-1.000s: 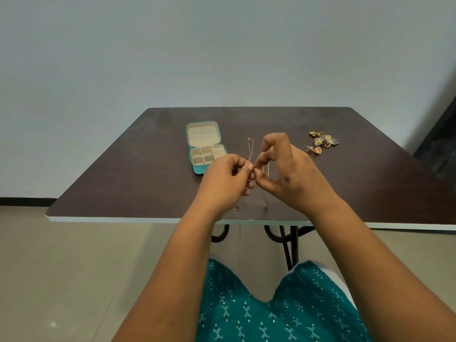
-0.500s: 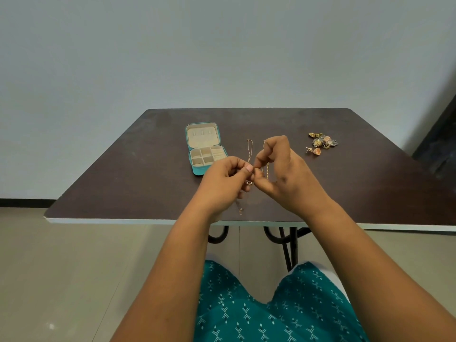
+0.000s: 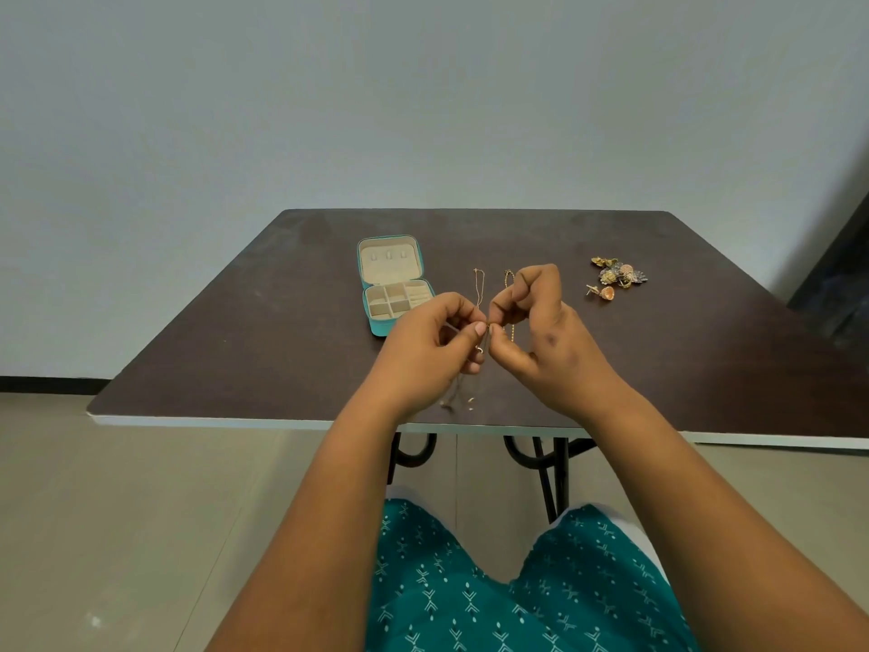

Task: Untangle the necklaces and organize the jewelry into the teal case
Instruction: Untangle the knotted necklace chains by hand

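Above the dark table [image 3: 263,331] my left hand [image 3: 423,355] and my right hand [image 3: 545,336] pinch a thin gold necklace chain [image 3: 478,289] between thumb and forefinger, fingertips almost touching. Part of the chain lies on the table beyond my hands; another strand hangs below my left hand. A second gold chain [image 3: 509,277] shows just behind my right hand. The teal case [image 3: 392,284] lies open to the left of my hands, its beige compartments showing. A small heap of gold earrings [image 3: 616,276] sits to the right.
The table's white front edge [image 3: 235,422] runs just under my wrists. A grey wall stands behind the table, and tiled floor lies to the left. My lap in teal patterned cloth [image 3: 470,581] is below.
My hands have drifted slightly apart and lower while still pinching the chain. The dangling strand below my left hand hangs longer.
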